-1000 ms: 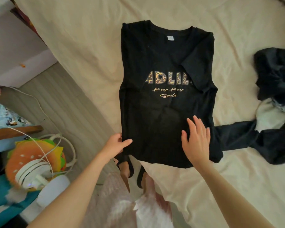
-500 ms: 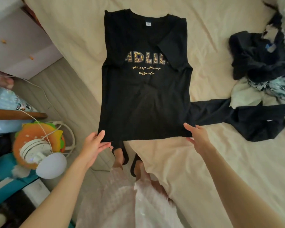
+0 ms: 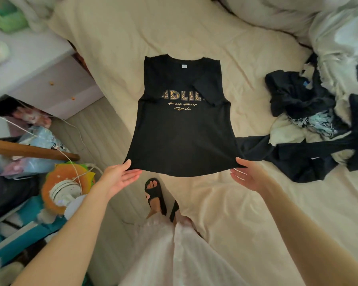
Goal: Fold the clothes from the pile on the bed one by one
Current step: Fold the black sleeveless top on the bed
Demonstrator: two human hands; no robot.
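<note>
A black T-shirt with leopard-print letters lies face up on the cream bed sheet, both sleeves folded inward over the chest. My left hand pinches the shirt's lower left hem corner, thumb on top and fingers underneath. My right hand pinches the lower right hem corner the same way. The hem is raised a little off the sheet between them. The pile of clothes, mostly black with some white and patterned pieces, sits on the bed to the right.
A black garment leg stretches from the pile to the shirt's right edge. White bedding is bunched at the far right. A white nightstand, cables and a burger-shaped toy stand on the floor at left. My sandalled feet are at the bed's edge.
My right hand slid off the shirt's lower front to its right hem corner. My left hand shifted to the left corner. Both now pinch the hem, and my view has pulled back.
</note>
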